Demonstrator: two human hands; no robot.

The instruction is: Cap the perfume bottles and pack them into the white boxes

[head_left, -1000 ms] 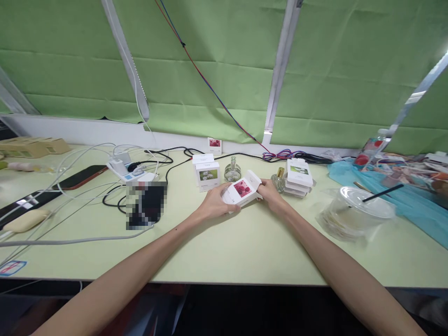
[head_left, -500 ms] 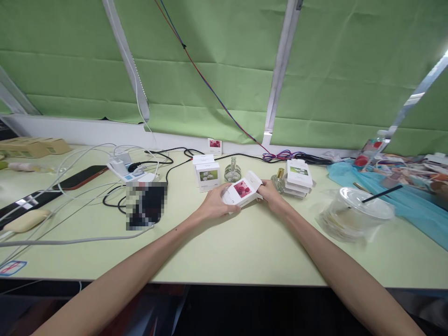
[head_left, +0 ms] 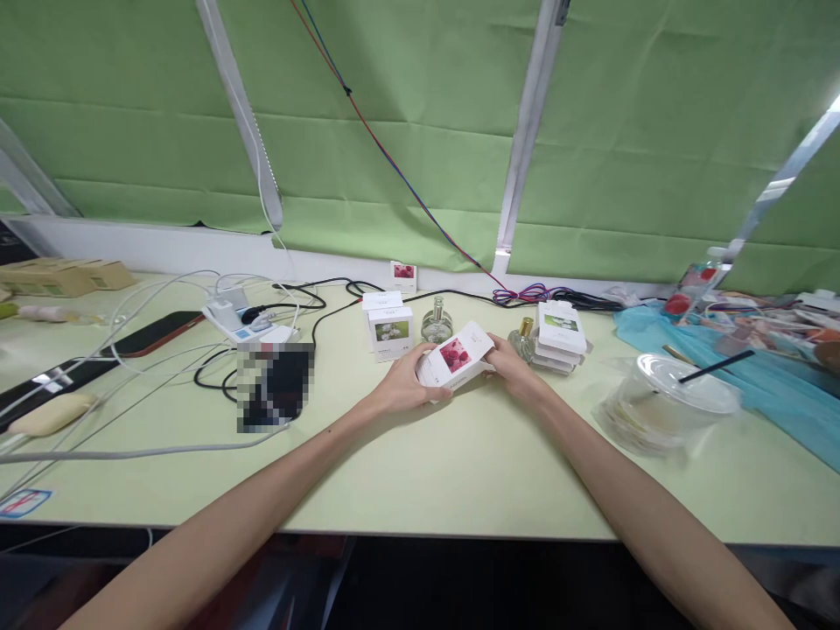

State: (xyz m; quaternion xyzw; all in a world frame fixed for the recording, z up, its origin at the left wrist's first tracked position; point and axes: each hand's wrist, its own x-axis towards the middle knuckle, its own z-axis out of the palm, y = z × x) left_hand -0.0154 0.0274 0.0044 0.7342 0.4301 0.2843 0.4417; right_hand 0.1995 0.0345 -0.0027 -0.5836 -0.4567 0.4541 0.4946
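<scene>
A small white carton [head_left: 455,356] with a picture of pink-red flowers is held above the table, tilted up toward its right end. My left hand [head_left: 408,382] is closed around its left end, thumb along the near side. At the right end, my right hand [head_left: 509,367] pinches the carton's edge; its fingertips are partly hidden behind it. Just beyond the carton stands a round glass perfume bottle [head_left: 437,325]. Another bottle with a gold neck [head_left: 525,329] is beside my right hand, next to a stack of flat white cartons [head_left: 560,329].
White cartons [head_left: 392,333] with a white-flower picture stand left of the bottle. A small flower-picture box [head_left: 403,275] leans at the back wall. Cables and a power strip [head_left: 237,324] lie left; a lidded plastic cup [head_left: 669,402] with a straw and blue plastic [head_left: 774,411] lie right.
The flap at the carton's right end, raised before, now appears to lie flatter. Both hands keep nearly the same place on the carton.
</scene>
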